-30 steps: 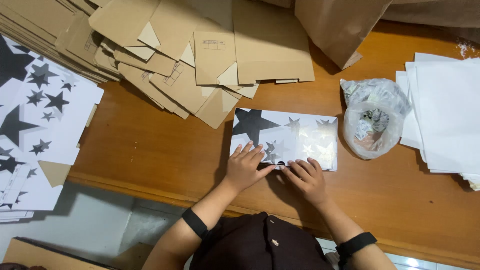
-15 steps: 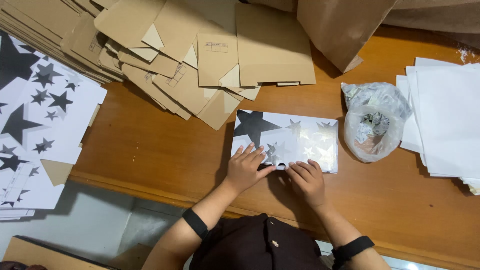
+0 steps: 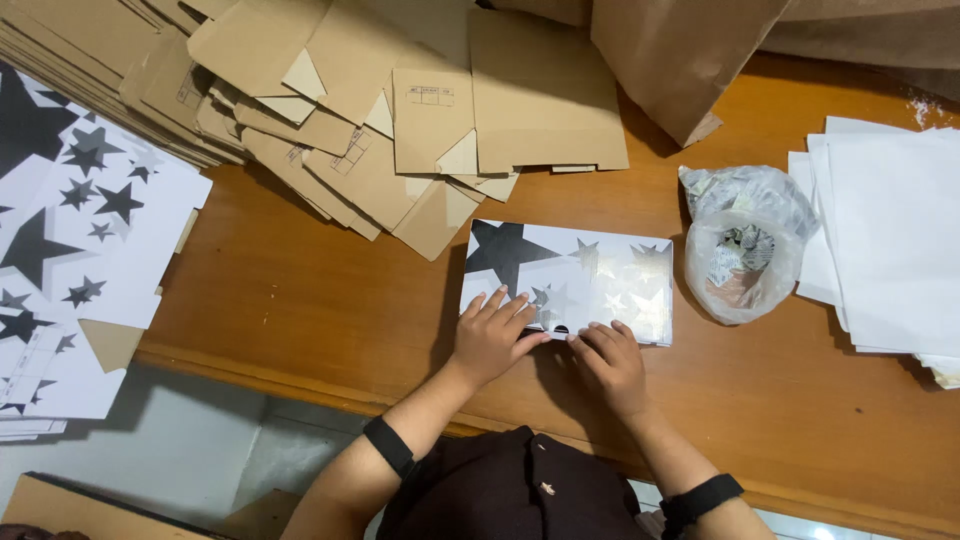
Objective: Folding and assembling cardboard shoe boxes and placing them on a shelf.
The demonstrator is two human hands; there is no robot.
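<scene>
Two hands press on a star-printed box at the near edge of a wooden table.

Left hand (image 3: 490, 335) and right hand (image 3: 612, 360) lie flat, fingers spread, on the white box (image 3: 580, 275); beyond it, brown cardboard blanks (image 3: 400, 120).

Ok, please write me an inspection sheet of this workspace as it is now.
Surface: wooden table, bare in the middle.
Job's things: star-printed box, white with dark and silvery stars, lying flat.
Clutter: brown cardboard blanks fanned at the top; star-printed sheets on the left; white sheets on the right; clear plastic bag with scraps.
Grippers: left hand and right hand press flat on the box's near edge, fingers spread.
Cables: nothing seen.
Surroundings: brown paper bag at the top; grey floor below.
</scene>
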